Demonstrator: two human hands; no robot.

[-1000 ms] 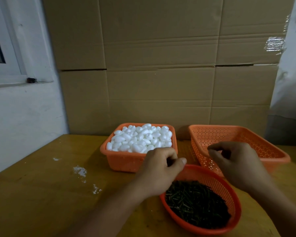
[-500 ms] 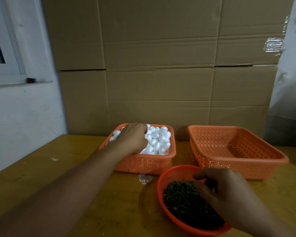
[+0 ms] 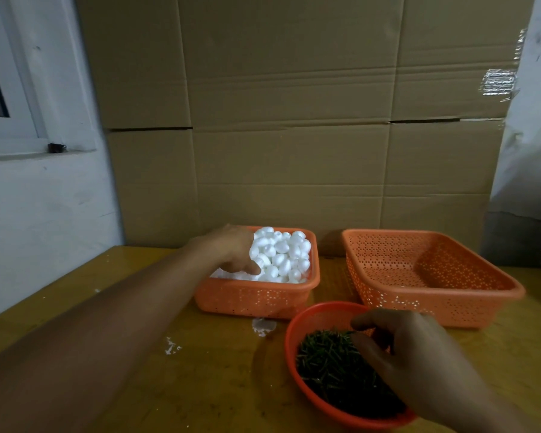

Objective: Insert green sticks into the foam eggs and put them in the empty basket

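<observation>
Right hand [image 3: 419, 364] hangs over the round red bowl [image 3: 297, 332] of thin green sticks [image 3: 328, 364], fingers curled; can't tell its grip. Left hand [image 3: 231, 248] digs into white foam eggs [image 3: 288, 254], grip hidden. They're probably feather-light and dent easily, so pinch one gently around its middle.

Bare forearms, no sleeves; left hand [image 3: 231, 248], right hand [image 3: 419, 360] ungloved.
</observation>
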